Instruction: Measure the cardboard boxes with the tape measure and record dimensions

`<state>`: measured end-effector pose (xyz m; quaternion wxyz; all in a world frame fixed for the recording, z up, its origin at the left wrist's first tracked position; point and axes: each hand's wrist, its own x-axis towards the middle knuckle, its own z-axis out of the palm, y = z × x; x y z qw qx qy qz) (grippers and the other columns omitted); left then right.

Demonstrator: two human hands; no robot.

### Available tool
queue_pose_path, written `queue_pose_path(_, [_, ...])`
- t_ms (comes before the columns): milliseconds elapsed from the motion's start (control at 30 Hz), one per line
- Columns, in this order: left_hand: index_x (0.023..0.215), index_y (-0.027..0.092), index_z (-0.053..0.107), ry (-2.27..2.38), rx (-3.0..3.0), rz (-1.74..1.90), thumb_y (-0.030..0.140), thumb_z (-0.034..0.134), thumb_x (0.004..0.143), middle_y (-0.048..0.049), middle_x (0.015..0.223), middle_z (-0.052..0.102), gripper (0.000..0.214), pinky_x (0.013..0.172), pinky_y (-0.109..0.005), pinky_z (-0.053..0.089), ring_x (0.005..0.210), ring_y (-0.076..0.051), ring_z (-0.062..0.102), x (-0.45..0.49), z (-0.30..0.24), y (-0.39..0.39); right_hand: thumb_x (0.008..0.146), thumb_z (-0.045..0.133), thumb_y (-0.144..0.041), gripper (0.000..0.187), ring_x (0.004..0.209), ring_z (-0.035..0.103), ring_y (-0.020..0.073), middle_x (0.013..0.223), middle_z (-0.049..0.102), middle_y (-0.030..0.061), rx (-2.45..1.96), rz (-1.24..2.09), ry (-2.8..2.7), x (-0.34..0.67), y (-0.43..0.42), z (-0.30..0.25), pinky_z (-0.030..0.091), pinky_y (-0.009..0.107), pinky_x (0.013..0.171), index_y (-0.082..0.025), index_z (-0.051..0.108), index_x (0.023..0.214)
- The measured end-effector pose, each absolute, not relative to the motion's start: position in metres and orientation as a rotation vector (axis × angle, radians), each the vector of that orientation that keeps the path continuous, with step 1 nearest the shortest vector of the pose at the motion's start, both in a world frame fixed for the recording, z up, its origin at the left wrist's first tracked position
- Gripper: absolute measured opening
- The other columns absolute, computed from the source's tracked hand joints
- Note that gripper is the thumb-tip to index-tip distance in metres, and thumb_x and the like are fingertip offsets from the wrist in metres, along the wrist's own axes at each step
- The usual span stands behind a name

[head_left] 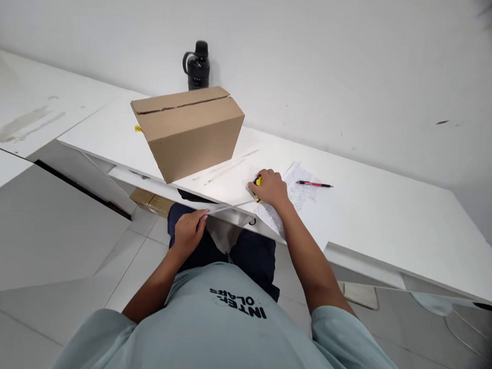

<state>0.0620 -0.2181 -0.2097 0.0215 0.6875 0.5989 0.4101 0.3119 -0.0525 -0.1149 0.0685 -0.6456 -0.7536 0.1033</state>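
Tape measure [259,181] is sitting part-hidden, gripped by the right hand [272,187]; the left hand [188,232] is pinching its blade [232,207]. Behind one cardboard box [197,139], one bottle [198,68] is standing, base hidden.

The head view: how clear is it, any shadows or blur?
In the head view, light looks fairly even, with a faint shadow beside the bottle; the head view's upper right corner smudges to black; in the head view, writing on the paper blurs beyond reading, though the yellow tape measure stands out.
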Motion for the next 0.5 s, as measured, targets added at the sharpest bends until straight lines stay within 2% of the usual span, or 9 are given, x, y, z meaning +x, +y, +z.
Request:
queue_pose_path(133, [0.12,0.019,0.077,1.887,2.126,1.226,0.036,0.047,0.11,-0.0106,0.11,0.084,0.036,0.089,-0.037,0.062,0.096,-0.024,0.081,0.063,-0.212,-0.22,0.096,0.055,-0.048,0.045,0.127,0.053,0.035,0.137,0.062,0.0174,-1.949,0.293,-2.29,0.31,-0.056,-0.113,0.05,0.046,0.098,-0.017,0.062,0.128])
queue_pose_path(267, [0.143,0.017,0.064,1.931,2.06,0.924,0.041,0.052,0.108,-0.0122,0.108,0.083,0.044,0.092,-0.044,0.062,0.099,-0.028,0.081,0.07,-0.207,-0.236,0.096,0.052,-0.052,0.05,0.128,0.055,0.0362,0.138,0.062,0.0184,-1.947,0.283,-2.319,0.314,-0.057,-0.117,0.05,0.049,0.099,-0.016,0.063,0.13])
queue_pose_path(333, [0.153,0.016,0.055,1.87,2.065,0.826,0.044,0.054,0.107,-0.0161,0.127,0.079,0.054,0.102,-0.048,0.06,0.118,-0.031,0.076,0.074,-0.199,-0.25,0.093,0.051,-0.056,0.053,0.125,0.058,0.037,0.135,0.064,0.0197,-1.959,0.294,-2.338,0.318,-0.054,-0.123,0.052,0.051,0.098,-0.016,0.066,0.126])
queue_pose_path(400, [0.159,0.017,0.048,1.802,2.057,0.8,0.045,0.054,0.107,-0.0181,0.151,0.066,0.06,0.111,-0.048,0.056,0.137,-0.031,0.066,0.078,-0.192,-0.266,0.088,0.049,-0.061,0.059,0.121,0.061,0.0405,0.13,0.067,0.0208,-1.928,0.302,-2.362,0.325,-0.048,-0.132,0.053,0.055,0.097,-0.017,0.069,0.121])
queue_pose_path(500, [0.163,0.02,0.043,1.772,1.99,0.829,0.047,0.05,0.108,-0.0168,0.163,0.054,0.062,0.115,-0.051,0.053,0.148,-0.031,0.057,0.073,-0.188,-0.29,0.075,0.052,-0.073,0.061,0.114,0.066,0.0486,0.114,0.071,0.0232,-1.828,0.345,-2.372,0.342,-0.037,-0.151,0.053,0.063,0.094,-0.023,0.073,0.103])
